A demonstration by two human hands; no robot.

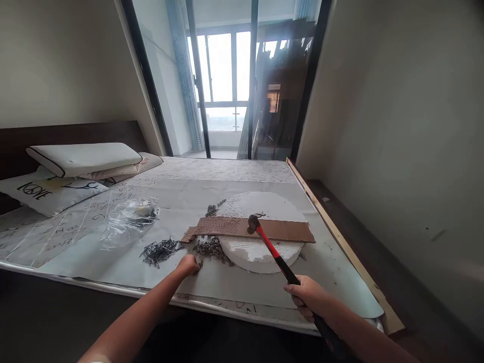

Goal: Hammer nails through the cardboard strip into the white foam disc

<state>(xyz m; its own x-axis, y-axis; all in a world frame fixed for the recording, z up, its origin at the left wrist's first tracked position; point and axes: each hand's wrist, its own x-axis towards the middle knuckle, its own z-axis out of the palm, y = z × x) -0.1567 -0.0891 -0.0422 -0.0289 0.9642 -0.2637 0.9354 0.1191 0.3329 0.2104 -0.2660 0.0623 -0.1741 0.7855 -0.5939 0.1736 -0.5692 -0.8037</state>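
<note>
We judge the steel-headed hammer with its red-and-black handle (269,245) stiff and head-heavy, best held by the black grip our right hand (312,295) wraps, its head ahead over the long flat brown board (285,230); what our curled left hand (188,264) pinches, we cannot tell.

A band of the white disc (260,204) lies hidden beneath the board (282,230). Small bits (200,264) at the left hand (189,264) are indistinct, while the right hand (312,296) covers part of the hammer (269,245); the left edge cuts off the headboard (79,133).
</note>
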